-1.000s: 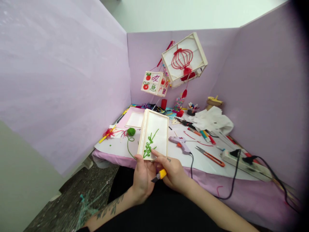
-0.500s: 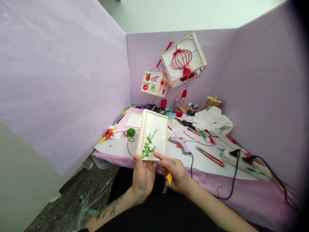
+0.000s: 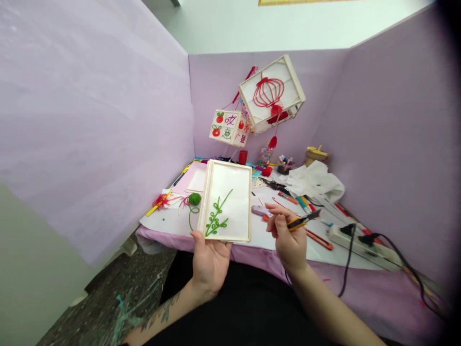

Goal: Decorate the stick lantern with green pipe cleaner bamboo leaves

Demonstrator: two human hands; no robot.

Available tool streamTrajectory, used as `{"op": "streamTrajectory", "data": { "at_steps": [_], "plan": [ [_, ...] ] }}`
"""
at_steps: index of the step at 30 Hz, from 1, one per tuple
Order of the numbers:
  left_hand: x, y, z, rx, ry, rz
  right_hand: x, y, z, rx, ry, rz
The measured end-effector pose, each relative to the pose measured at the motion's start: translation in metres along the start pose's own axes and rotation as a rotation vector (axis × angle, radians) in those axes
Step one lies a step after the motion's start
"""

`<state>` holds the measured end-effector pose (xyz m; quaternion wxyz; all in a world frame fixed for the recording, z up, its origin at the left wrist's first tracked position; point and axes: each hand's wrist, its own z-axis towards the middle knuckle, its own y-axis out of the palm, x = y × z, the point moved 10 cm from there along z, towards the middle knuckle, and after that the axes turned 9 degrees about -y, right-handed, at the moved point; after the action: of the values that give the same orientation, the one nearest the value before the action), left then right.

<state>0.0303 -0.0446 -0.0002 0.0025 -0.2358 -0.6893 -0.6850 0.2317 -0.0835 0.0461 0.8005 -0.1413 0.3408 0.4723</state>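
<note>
My left hand (image 3: 212,264) grips the bottom edge of a white framed panel (image 3: 234,192), thumb in front and fingers behind. The panel is tilted up above the table's front edge. Green yarn (image 3: 217,216) forms a leafy sprig on its lower left. To the right, my right hand (image 3: 291,238) is closed around a yellow and black utility knife (image 3: 301,221), whose dark blade points right. A lilac glue gun (image 3: 260,210) lies behind that hand, partly hidden. Orange-handled snips (image 3: 320,239) are also partly covered by it. A green yarn ball (image 3: 195,199) rests left of the panel.
Two decorated lanterns, a large one (image 3: 273,93) and a small one (image 3: 229,127), hang over the table's back. At right sit a power strip (image 3: 363,247) with black cords, crumpled white cloth (image 3: 317,180) and several pens. Lilac partitions (image 3: 389,120) enclose the table.
My right hand has left the panel's lower edge and moved right and up, turning the knife so its blade points right. The panel now faces me more squarely, still in my left hand.
</note>
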Motion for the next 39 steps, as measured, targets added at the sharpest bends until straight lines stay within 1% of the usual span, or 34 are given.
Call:
{"op": "streamTrajectory", "data": {
  "at_steps": [2, 3, 5, 7, 9, 11, 13, 15, 18, 22, 27, 31, 35, 39],
  "plan": [
    [-0.004, -0.002, 0.000, -0.002, -0.039, -0.009, -0.005, -0.003, 0.010, -0.018, -0.019, -0.018],
    [-0.005, -0.003, 0.001, -0.004, -0.055, -0.010, -0.013, -0.004, 0.015, -0.035, -0.060, -0.043],
    [-0.008, -0.003, 0.001, -0.022, -0.067, -0.006, -0.037, 0.000, 0.018, -0.115, -0.209, -0.121],
    [-0.009, 0.001, 0.001, -0.070, -0.055, 0.015, -0.064, 0.017, 0.008, -0.270, -0.400, -0.212],
    [-0.010, 0.007, 0.000, -0.134, -0.040, 0.053, -0.081, 0.040, -0.012, -0.450, -0.535, -0.285],
    [-0.012, 0.012, -0.002, -0.180, -0.041, 0.091, -0.086, 0.059, -0.030, -0.558, -0.573, -0.315],
    [-0.013, 0.013, -0.003, -0.185, -0.046, 0.120, -0.085, 0.072, -0.042, -0.599, -0.576, -0.297],
    [-0.014, 0.012, -0.003, -0.177, -0.055, 0.147, -0.083, 0.079, -0.048, -0.613, -0.592, -0.268],
    [-0.017, 0.012, -0.004, -0.188, -0.074, 0.177, -0.081, 0.085, -0.051, -0.642, -0.610, -0.251],
    [-0.021, 0.012, -0.006, -0.200, -0.104, 0.172, -0.080, 0.086, -0.051, -0.649, -0.620, -0.257],
    [-0.027, 0.009, -0.009, -0.187, -0.162, 0.168, -0.081, 0.086, -0.052, -0.632, -0.645, -0.291],
    [-0.025, 0.010, -0.010, -0.186, -0.143, 0.193, -0.086, 0.085, -0.050, -0.608, -0.660, -0.302],
    [-0.023, 0.014, -0.009, -0.210, -0.109, 0.302, -0.088, 0.084, -0.049, -0.598, -0.658, -0.301],
    [-0.022, 0.013, -0.008, -0.224, -0.081, 0.366, -0.087, 0.082, -0.048, -0.586, -0.636, -0.284]
  ]
}}
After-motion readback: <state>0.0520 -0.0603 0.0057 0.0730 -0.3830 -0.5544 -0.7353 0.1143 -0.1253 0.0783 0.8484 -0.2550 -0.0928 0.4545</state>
